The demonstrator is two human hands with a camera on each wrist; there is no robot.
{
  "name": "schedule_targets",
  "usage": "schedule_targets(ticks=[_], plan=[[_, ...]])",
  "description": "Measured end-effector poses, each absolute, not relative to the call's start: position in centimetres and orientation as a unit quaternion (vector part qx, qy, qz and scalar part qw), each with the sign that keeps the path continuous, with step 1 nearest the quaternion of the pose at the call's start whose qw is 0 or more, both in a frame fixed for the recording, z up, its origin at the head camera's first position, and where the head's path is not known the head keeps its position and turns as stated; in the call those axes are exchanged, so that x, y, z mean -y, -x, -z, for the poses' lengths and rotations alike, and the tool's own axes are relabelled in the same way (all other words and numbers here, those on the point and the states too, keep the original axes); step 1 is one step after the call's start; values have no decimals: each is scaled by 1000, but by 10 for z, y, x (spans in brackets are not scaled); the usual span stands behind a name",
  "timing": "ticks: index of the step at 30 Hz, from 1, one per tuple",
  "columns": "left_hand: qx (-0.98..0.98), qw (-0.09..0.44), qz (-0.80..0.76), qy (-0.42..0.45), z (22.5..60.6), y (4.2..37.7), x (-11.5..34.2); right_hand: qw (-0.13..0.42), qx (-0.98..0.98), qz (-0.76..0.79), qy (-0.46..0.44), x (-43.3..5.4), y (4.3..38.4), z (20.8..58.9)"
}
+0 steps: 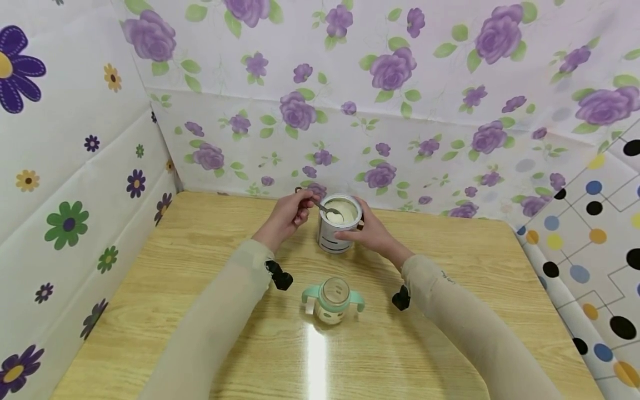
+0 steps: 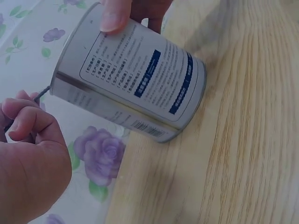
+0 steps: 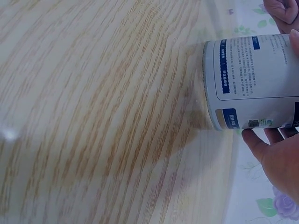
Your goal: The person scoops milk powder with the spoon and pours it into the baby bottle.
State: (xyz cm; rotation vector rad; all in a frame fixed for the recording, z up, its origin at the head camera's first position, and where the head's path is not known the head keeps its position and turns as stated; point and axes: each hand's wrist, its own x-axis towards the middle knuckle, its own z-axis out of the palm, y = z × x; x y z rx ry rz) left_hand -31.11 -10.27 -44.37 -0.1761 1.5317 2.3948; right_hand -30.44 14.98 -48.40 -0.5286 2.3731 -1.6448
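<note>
Fingers of the left hand (image 1: 288,216) are pinching a spoon (image 1: 330,210) inside an open can (image 1: 331,238) the right hand (image 1: 372,229) is gripping. Keeping the spoon level should be limiting spills.

Spoon (image 2: 42,93) half-hidden, tin (image 2: 126,79) cropped
Left wrist cam: spoon's bowl is behind the tin, left hand (image 2: 35,149) runs off the edge. Right wrist cam chops the tin's rim and right hand (image 3: 282,161). Cup (image 1: 331,306) markings? Way too tiny.
</note>
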Motion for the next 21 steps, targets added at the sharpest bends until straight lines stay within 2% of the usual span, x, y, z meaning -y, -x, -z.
schedule_targets(ticks=[21], plan=[[-467, 132, -866, 122, 444, 309, 95, 109, -791, 574, 183, -148, 303, 485]])
